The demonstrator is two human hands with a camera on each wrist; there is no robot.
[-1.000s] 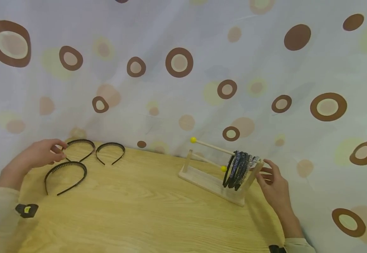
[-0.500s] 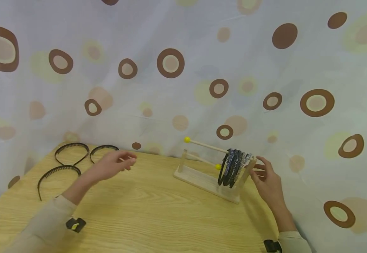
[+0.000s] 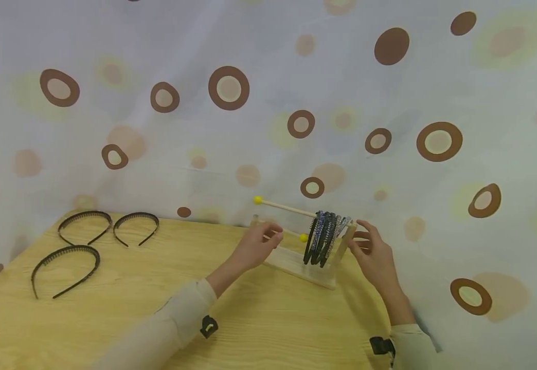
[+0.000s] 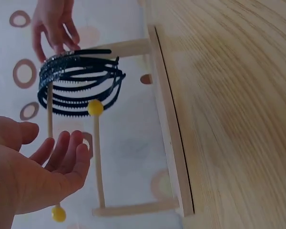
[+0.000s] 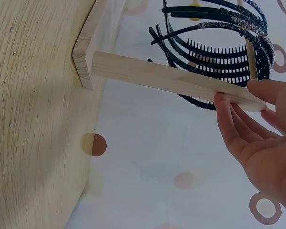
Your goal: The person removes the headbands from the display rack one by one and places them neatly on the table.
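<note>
A small wooden headband rack (image 3: pixel 291 264) stands on the table, with two yellow-tipped rods pointing left. Several black and glittery headbands (image 3: pixel 319 239), some toothed, hang bunched at the right end of its upper rod. My right hand (image 3: pixel 376 259) holds the top of the rack's right upright (image 5: pixel 162 78), thumb on one side and fingers on the other. In front of the rack's left part is my left hand (image 3: pixel 256 247), fingers loosely bent, nothing in it. In the left wrist view that hand (image 4: pixel 43 176) overlaps the upper rod, apart from the headbands.
Three loose black toothed headbands lie on the wooden table (image 3: pixel 157 308) at the left: one at the back (image 3: pixel 85 213), one right of it (image 3: pixel 136 214), and one nearer (image 3: pixel 67 248). A dotted curtain (image 3: pixel 194 133) hangs right behind the table.
My left hand has moved right, from beside the loose headbands to the front of the rack. The right hand keeps its hold on the upright. The head view has turned slightly right.
</note>
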